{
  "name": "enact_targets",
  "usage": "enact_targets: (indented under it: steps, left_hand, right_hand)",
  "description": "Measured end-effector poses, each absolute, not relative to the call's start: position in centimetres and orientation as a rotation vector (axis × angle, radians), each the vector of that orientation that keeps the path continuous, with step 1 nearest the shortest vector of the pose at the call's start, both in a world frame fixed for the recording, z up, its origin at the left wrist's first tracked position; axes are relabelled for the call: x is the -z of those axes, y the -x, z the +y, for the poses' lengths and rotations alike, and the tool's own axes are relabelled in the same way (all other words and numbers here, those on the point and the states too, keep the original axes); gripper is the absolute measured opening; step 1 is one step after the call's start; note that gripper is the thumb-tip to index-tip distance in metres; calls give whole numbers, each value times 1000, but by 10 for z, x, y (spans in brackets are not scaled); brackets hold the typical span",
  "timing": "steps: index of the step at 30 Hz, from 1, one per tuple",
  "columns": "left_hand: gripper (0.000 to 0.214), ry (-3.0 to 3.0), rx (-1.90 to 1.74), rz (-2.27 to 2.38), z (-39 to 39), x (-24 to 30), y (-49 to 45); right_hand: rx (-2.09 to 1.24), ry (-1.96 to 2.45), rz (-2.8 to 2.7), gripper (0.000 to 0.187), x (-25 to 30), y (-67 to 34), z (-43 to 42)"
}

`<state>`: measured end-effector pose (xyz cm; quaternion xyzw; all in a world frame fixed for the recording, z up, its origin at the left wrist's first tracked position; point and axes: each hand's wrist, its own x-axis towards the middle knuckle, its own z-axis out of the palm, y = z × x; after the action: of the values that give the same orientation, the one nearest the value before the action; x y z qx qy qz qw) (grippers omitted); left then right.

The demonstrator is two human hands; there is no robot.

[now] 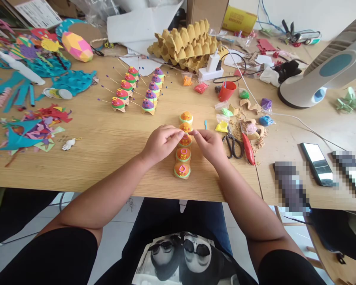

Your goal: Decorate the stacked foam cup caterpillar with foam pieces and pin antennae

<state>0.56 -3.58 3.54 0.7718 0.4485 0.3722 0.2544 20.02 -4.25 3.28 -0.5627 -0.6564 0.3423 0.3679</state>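
Before me lies a strip of egg-carton cups (183, 171), covered in orange and green clay with small yellow faces. Pink clay rings sit on the nearer cups. My left hand (165, 142) is over the strip's left side, thumb and forefinger pinched together. From the right, my right hand (207, 143) meets it over the middle cups, its fingers also pinched. Whatever lies between the fingertips is too small to make out. The hands partly cover the middle cups. Beyond the right hand is a small blue stick (205, 124).
Right of the strip are black-handled scissors (233, 144), a red utility knife (248, 147) and a yellow clay packet (222, 126). Two finished-looking strips, one red (122, 94) and one purple (150, 95), stand behind. A white fan (317, 79) and phone (316, 164) are farther right.
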Motion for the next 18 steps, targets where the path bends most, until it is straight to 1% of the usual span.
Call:
enact_targets:
  steps: [5, 12, 15, 18]
  left_hand:
    - [42, -2160, -954, 1250, -36, -36, -5]
    - [40, -2173, -989, 1216, -36, -36, -5]
    - [41, -2188, -948, 1208, -36, -34, -5]
    - [40, -2141, -998, 1210, -36, -34, -6]
  right_hand:
    - [-888, 1395, -1649, 49, -32, -200, -41]
    - [-929, 1356, -1572, 31, -29, -202, -38]
    - [-948, 1285, -1517, 31, -26, -202, -36]
    - [-990, 1206, -1487, 31, -22, -203, -34]
